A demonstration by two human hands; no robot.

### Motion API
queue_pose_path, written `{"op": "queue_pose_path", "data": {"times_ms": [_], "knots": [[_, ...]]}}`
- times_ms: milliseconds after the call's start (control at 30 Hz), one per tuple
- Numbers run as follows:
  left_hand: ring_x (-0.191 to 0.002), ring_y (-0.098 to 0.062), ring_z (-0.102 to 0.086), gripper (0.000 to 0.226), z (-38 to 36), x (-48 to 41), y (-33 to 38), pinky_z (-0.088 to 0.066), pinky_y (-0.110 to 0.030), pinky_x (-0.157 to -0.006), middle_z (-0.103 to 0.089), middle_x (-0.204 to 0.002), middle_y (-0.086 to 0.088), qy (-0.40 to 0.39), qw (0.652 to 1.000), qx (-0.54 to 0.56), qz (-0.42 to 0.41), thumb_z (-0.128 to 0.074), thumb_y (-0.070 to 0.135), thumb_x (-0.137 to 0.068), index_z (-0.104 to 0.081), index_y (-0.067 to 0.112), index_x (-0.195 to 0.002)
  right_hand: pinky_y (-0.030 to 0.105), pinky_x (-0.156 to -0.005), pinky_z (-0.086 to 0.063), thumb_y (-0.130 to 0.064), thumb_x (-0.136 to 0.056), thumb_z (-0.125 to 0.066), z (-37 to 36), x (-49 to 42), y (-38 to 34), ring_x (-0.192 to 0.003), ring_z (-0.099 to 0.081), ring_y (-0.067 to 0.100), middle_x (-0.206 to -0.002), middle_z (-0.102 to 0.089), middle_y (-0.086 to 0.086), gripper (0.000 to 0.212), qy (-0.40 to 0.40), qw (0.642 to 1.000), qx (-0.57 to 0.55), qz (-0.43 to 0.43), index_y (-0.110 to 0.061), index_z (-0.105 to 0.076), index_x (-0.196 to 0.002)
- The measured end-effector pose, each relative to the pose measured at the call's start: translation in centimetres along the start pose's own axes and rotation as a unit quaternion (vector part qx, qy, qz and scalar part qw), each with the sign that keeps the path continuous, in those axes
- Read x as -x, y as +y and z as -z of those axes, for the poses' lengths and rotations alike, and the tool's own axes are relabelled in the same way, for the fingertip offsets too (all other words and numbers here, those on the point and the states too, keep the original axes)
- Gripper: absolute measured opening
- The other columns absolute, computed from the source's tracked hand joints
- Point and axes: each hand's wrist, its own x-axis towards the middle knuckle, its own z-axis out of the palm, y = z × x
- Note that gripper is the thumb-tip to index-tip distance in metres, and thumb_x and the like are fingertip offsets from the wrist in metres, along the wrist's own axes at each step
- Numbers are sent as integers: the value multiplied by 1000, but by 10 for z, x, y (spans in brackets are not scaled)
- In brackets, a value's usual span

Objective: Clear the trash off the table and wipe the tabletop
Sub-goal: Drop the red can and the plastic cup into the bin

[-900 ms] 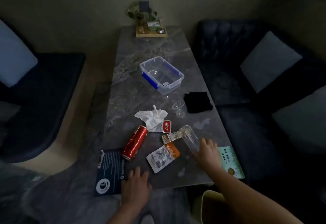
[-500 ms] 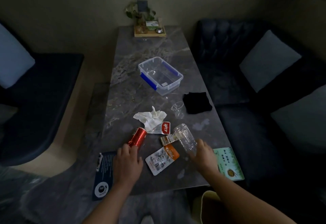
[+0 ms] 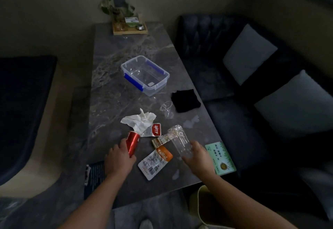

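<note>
Two hands work the near end of a dim marble desk (image 3: pixel 115 77) strewn with litter. The left hand (image 3: pixel 119 158) is wrapped around the near end of a red can (image 3: pixel 132 143); the right hand (image 3: pixel 197 156) is clenched on the base of a clear plastic bottle (image 3: pixel 179 141). Both lie on their sides near the front edge, the can's long axis running near to far with its top pointing away, the bottle angled toward the far left. A crumpled tissue (image 3: pixel 139 122), two snack wrappers (image 3: pixel 155 162) and a tipped clear cup (image 3: pixel 167 109) lie close by. A black cloth (image 3: pixel 185 100) waits at the right edge, beyond pale smears on the stone. A bin (image 3: pixel 203 205) stands below the near right corner. Risks appear modest: leftover liquid could dribble from the can if it tilts, the thin bottle may buckle and slip, and the label (image 3: pixel 160 140) trailing from it could snag a wrapper.
</note>
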Motion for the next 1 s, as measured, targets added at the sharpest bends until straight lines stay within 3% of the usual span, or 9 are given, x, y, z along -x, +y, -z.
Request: {"op": "queue_pose_path", "data": {"times_ms": [333,500,567,700,800,900,1000], "knots": [[-110,-21,-59,82,3,43,35,-52,-42,-91,-59,-125,-3,-12,988,144,-62,-76,48,-74,-36,26,-142,21,-67,-44,-51,-77,-75,10,40,14,-82,-52,0,-103,-57,-14,59,36,997,-56,-36,-33,-47,-125],[-108,-19,-58,73,-6,75,75,-52,-43,-92,-60,-121,0,-34,975,196,-104,-75,44,-76,-42,26,-138,26,-76,-55,-41,-80,-78,27,73,50,-94,-59,5,-119,-63,-6,66,48,992,-70,-89,-28,-45,-135],[-111,-20,-58,75,-14,91,96,-50,-42,-95,-59,-124,1,-39,971,206,-115,-77,40,-75,-41,25,-140,17,-70,-51,-40,-80,-79,34,85,70,-87,-57,1,-117,-63,-7,68,54,990,-83,-102,-26,-45,-137],[-101,-22,-61,68,-35,125,144,-50,-38,-84,-62,-113,-1,-65,965,211,-140,-77,38,-74,-46,25,-133,8,-56,-35,-41,-78,-80,50,108,121,-74,-51,-5,-109,-61,-14,69,61,985,-104,-126,-28,-46,-137],[-103,-19,-59,72,-53,152,180,-48,-35,-87,-61,-117,0,-80,967,187,-153,-76,41,-75,-44,24,-138,9,-57,-36,-42,-77,-79,63,121,167,-71,-50,-5,-102,-60,-18,65,52,982,-112,-143,-28,-49,-133],[-102,-15,-58,72,-71,178,212,-49,-34,-88,-60,-116,4,-111,965,187,-147,-73,46,-76,-42,29,-139,17,-61,-47,-45,-77,-78,74,130,213,-75,-57,-3,-92,-56,-22,62,35,979,-124,-158,-29,-50,-130],[-104,-12,-55,76,-96,204,237,-48,-33,-88,-58,-118,5,-128,967,167,-144,-73,47,-75,-39,32,-141,29,-72,-55,-49,-74,-78,77,134,255,-89,-61,6,-105,-62,-12,69,16,979,-120,-165,-28,-48,-133]]}}
